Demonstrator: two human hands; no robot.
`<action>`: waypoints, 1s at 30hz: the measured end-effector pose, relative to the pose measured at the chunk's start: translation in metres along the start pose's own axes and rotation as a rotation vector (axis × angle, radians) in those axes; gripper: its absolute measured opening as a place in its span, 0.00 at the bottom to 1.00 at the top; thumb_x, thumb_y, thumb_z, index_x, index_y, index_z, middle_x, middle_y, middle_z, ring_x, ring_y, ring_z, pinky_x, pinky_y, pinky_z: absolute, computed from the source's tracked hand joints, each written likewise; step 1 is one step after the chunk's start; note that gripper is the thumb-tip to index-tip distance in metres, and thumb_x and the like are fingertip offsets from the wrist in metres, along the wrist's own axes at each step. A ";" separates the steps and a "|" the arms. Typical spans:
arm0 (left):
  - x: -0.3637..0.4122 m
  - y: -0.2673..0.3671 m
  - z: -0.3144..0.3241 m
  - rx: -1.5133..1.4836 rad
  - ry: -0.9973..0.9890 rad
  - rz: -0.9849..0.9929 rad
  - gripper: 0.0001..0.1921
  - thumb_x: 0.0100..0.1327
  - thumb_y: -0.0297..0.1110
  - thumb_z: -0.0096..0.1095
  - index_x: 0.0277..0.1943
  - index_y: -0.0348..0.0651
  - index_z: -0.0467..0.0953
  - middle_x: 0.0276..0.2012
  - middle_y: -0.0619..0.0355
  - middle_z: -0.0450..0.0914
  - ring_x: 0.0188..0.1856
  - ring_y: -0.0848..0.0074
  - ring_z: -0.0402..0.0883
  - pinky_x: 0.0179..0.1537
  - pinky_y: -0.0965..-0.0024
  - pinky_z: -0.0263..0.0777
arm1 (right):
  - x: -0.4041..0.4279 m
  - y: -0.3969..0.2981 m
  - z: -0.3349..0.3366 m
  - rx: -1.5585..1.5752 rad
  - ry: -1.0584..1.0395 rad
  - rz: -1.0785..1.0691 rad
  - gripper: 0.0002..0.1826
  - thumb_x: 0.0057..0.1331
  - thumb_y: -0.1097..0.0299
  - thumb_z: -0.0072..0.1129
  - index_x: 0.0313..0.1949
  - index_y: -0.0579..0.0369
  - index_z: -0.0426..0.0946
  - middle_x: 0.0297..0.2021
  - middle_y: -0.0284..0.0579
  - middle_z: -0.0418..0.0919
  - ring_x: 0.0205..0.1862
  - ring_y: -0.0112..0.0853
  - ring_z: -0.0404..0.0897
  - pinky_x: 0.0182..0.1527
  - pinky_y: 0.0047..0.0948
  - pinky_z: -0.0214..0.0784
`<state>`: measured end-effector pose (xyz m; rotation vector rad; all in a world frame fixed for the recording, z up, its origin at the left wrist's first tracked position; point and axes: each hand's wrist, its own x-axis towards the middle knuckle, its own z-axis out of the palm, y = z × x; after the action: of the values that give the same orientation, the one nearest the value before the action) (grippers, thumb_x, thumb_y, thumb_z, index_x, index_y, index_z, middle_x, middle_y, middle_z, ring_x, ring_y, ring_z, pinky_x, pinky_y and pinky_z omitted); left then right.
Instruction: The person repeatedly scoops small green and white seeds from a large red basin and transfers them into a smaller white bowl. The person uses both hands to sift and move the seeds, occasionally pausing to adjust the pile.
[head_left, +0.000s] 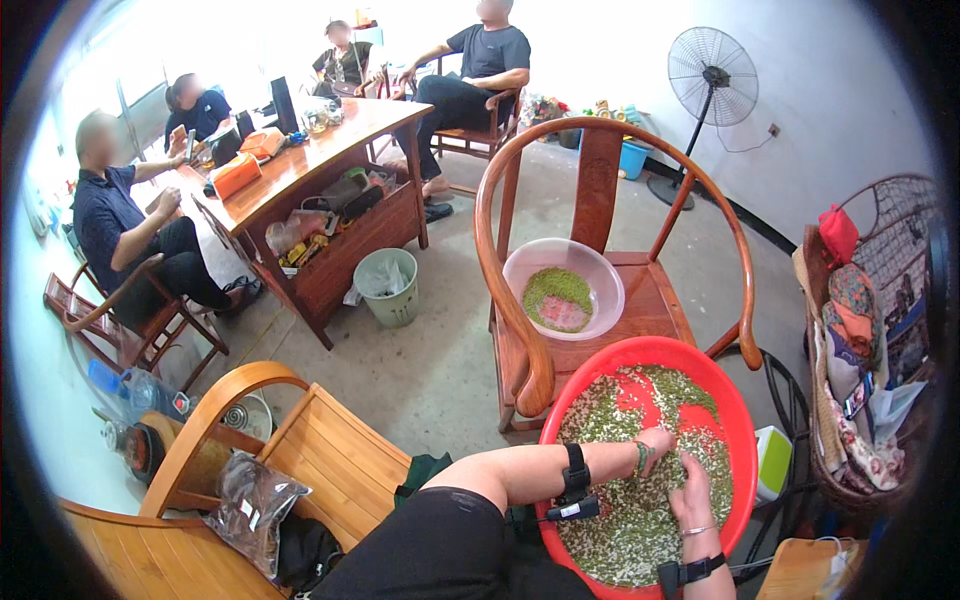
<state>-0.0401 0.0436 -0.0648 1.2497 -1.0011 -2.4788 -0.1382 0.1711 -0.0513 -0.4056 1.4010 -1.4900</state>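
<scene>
A large red plastic basin (739, 390) in front of me holds a mix of green beans or seeds (660, 379) and whitish pieces. My left hand (655, 444), with a green bracelet at the wrist, is over the mix near the middle, its fingers partly hidden. Beside it my right hand (691, 491) is low over the mix, thumb raised and fingers curled; whether either hand holds anything is unclear. Beyond the basin, a translucent plastic bowl (607, 300) with green seeds and a pinkish bottom patch stands on the seat of a wooden armchair (652, 296).
Left of me is a slatted wooden chair (337, 442) with a plastic bag (259, 502) beside it. A pale green waste bin (386, 289) stands near a wooden table (352, 139), with several seated people around. At right are a standing fan (712, 79) and a wicker basket (814, 405) with cloths.
</scene>
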 end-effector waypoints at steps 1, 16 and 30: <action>0.004 -0.007 0.001 0.034 -0.009 0.009 0.09 0.58 0.32 0.60 0.37 0.36 0.79 0.31 0.51 0.82 0.29 0.66 0.83 0.30 0.59 0.75 | -0.006 -0.001 0.002 0.003 -0.003 0.000 0.13 0.69 0.66 0.51 0.49 0.55 0.77 0.47 0.38 0.78 0.50 0.28 0.74 0.51 0.33 0.69; -0.067 -0.015 0.008 0.192 -0.133 0.026 0.07 0.59 0.35 0.61 0.32 0.41 0.77 0.23 0.58 0.72 0.22 0.76 0.64 0.23 0.64 0.57 | -0.074 0.000 0.002 0.020 -0.017 -0.021 0.10 0.69 0.70 0.50 0.48 0.54 0.75 0.39 0.34 0.77 0.42 0.25 0.74 0.45 0.29 0.68; -0.098 -0.028 -0.026 1.224 -0.509 0.584 0.15 0.62 0.40 0.56 0.41 0.35 0.81 0.35 0.46 0.84 0.39 0.54 0.83 0.43 0.57 0.74 | -0.117 -0.006 0.021 -1.073 -0.293 -0.432 0.21 0.56 0.71 0.64 0.49 0.61 0.73 0.46 0.55 0.76 0.51 0.49 0.75 0.57 0.38 0.66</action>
<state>0.0455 0.0956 -0.0307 0.2679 -2.7233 -1.6230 -0.0733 0.2545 0.0038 -1.5953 1.8391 -0.7923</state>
